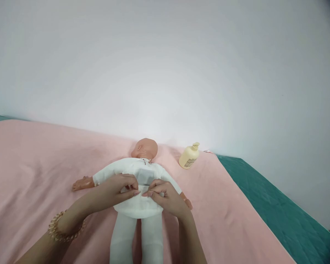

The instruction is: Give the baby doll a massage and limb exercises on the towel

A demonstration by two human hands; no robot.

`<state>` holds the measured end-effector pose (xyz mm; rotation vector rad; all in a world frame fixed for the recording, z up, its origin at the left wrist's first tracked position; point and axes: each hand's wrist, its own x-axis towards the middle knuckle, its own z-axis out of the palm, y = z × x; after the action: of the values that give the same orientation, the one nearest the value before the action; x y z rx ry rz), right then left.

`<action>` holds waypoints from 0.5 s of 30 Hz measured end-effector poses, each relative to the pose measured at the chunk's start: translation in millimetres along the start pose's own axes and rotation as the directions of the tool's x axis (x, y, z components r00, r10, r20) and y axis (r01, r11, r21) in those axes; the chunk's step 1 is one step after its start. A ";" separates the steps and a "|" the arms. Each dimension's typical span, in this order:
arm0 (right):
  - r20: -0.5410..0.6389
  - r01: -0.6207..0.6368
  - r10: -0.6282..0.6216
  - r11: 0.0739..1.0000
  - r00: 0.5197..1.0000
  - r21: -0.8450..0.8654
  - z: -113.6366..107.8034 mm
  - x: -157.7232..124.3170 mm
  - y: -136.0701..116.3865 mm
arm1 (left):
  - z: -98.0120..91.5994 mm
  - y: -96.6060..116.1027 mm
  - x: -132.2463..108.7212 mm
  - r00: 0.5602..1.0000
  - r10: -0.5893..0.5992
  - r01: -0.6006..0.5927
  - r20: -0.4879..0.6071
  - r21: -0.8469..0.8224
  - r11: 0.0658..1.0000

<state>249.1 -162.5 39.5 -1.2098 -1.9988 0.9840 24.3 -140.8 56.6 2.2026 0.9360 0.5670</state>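
Note:
A baby doll [126, 165] with a white cloth body lies face down, its head turned to the left and its arms spread. My left hand [123, 187] is over the left side of the doll's back, thumb and fingertips closed in a pinch at the cloth. Close beside it, my right hand [165, 194] pinches in the same way from the right, its fingers curled. The two sets of fingertips nearly meet at the middle of the lower back. Just above them is a pale grey rectangular patch [146, 176] on the doll's back.
A pale yellow pump bottle [189, 157] stands right of the doll's head, near the wall [165, 73]. Under everything lies a wrinkled pink sheet [44, 165], with a green surface [269, 205] showing at the right. A beaded bracelet [62, 231] circles my left wrist.

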 end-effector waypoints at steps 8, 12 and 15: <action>-0.011 -0.041 0.041 0.999 0.999 0.013 0.7 3.9 0.9 | 0.7 -5.3 2.8 1.000 -0.014 0.013 0.024 0.048 0.999; 0.011 -0.069 0.068 0.998 0.998 0.014 2.8 5.2 3.2 | 1.7 -6.8 2.6 0.996 -0.047 0.042 0.072 0.067 0.997; 0.010 -0.082 0.082 0.996 0.997 0.019 3.9 5.6 3.4 | 1.8 -7.5 1.7 0.994 -0.068 0.062 0.081 0.075 0.995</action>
<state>245.3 -157.5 35.2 -1.2877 -1.9556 1.0486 23.1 -136.3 50.1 2.2329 0.9936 0.4133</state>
